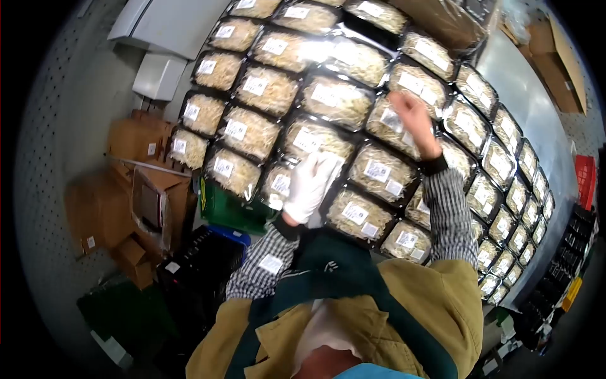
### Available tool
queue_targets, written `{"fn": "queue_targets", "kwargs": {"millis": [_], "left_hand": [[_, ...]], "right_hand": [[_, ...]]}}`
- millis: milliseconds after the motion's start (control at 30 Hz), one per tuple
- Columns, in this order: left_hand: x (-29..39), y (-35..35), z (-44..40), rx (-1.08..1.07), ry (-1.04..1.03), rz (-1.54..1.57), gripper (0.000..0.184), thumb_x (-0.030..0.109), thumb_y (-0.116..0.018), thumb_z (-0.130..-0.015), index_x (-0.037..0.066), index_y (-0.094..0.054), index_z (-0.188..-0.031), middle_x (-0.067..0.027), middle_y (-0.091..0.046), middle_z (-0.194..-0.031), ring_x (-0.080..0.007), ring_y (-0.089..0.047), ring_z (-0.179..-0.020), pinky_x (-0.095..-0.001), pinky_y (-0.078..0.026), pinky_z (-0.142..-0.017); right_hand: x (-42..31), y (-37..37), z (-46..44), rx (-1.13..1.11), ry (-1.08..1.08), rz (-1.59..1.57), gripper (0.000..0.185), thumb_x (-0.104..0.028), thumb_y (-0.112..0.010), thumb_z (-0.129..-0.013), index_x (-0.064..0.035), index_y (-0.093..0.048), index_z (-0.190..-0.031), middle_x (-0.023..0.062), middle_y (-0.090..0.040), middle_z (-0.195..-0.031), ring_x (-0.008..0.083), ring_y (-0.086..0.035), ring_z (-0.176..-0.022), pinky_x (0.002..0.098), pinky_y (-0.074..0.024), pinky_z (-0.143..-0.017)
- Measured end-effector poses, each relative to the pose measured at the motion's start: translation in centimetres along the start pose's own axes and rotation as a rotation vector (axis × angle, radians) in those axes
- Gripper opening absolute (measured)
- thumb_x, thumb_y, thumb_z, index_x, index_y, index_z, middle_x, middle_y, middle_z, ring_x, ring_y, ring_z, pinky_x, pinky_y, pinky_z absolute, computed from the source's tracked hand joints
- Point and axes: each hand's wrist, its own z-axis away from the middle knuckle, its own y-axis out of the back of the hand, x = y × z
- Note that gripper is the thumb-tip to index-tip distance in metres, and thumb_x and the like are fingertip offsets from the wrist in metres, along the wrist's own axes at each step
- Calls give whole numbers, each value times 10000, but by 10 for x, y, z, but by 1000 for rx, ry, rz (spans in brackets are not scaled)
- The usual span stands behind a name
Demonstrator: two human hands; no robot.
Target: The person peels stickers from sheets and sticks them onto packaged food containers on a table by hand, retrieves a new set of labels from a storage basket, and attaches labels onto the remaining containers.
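My left hand, in a white glove, is closed over the near packs, with what looks like a white paper strip at its fingers. My bare right hand hovers over or touches a labelled sprout pack; its fingers are curled together, and anything between them is hidden. Rows of black trays of pale bean sprouts under clear film cover the table. Right of my left hand, a sprout pack carries two white labels. Farther left, a sprout pack shows just one.
A green crate and a black crate stand below the table's left edge. Cardboard boxes are piled at left. At the far right are a metal table surface, an open carton and a red crate.
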Motion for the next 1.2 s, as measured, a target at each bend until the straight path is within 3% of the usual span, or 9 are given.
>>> {"fn": "queue_targets", "kwargs": {"millis": [100, 267, 400, 667, 800, 967, 1000, 1133, 1200], "left_hand": [[2, 3, 6, 131, -131, -126, 153, 158, -661, -876, 17, -676, -934, -105, -689, -817, -160, -648, -678, -284, -488, -601], [0, 49, 38, -267, 49, 97, 129, 105, -698, -840, 7, -625, -800, 27, -569, -708, -48, -496, -655, -216, -424, -587], [-22, 131, 73, -584, 214, 343, 114, 33, -669, -820, -26, -647, -916, -48, -662, -880, -90, -603, -818, -232, -477, -752], [-52, 220, 112, -339, 284, 602, 279, 0, -626, -868, -37, -590, -1142, -72, -652, -1047, -117, -628, -940, -229, -500, -817], [-79, 224, 109, -490, 73, 221, 225, 39, -591, -896, -19, -594, -1114, -51, -655, -1010, -98, -612, -936, -233, -486, -833], [-79, 201, 112, -425, 57, 305, 141, 93, -574, -915, -10, -639, -985, -24, -645, -868, -69, -561, -776, -215, -455, -712], [-89, 197, 110, -327, -205, 76, 148, 111, -568, -924, -9, -645, -965, -24, -639, -830, -80, -555, -730, -214, -450, -673], [-94, 178, 107, -170, -494, -200, 179, 156, -534, -946, 28, -656, -922, -64, -649, -798, -125, -582, -700, -276, -470, -601], [-109, 168, 105, -121, -286, -233, 158, 151, -547, -932, 42, -656, -896, -80, -647, -799, -145, -591, -681, -291, -469, -574]], "right_hand": [[-55, -53, 110, -483, -47, -424, 261, -243, -679, -882, -5, -663, -988, 13, -666, -875, 63, -572, -796, 213, -455, -733], [-51, -88, 171, -113, -64, -626, 123, -119, -649, -889, 1, -664, -911, -16, -647, -850, 48, -556, -784, 206, -443, -735], [-25, -126, 214, 159, -120, -734, 126, -127, -608, -918, -7, -639, -941, -36, -621, -811, 37, -539, -763, 206, -429, -697], [0, -261, 233, 611, 184, 688, 201, -285, -690, -770, -115, -589, -810, 66, -556, -894, 269, -509, -908, 403, -352, -812], [1, -270, 235, 687, 92, 658, 398, -306, -687, -780, -93, -551, -1087, 80, -553, -989, 274, -491, -1006, 414, -340, -873], [4, -277, 236, 742, 119, 683, 347, -274, -686, -788, -132, -569, -1083, 72, -554, -1031, 274, -501, -1021, 422, -354, -894], [15, -273, 236, 730, 109, 687, 321, -230, -678, -797, -134, -575, -1086, 64, -558, -1031, 273, -506, -1018, 408, -381, -869], [-7, -268, 256, 548, -42, -94, 175, -168, -602, -907, -40, -620, -1026, 67, -616, -925, 162, -579, -815, 309, -449, -773], [-54, -269, 270, 197, -159, -555, 203, -195, -639, -901, -14, -652, -992, 17, -650, -926, 78, -567, -830, 250, -454, -754]]}}
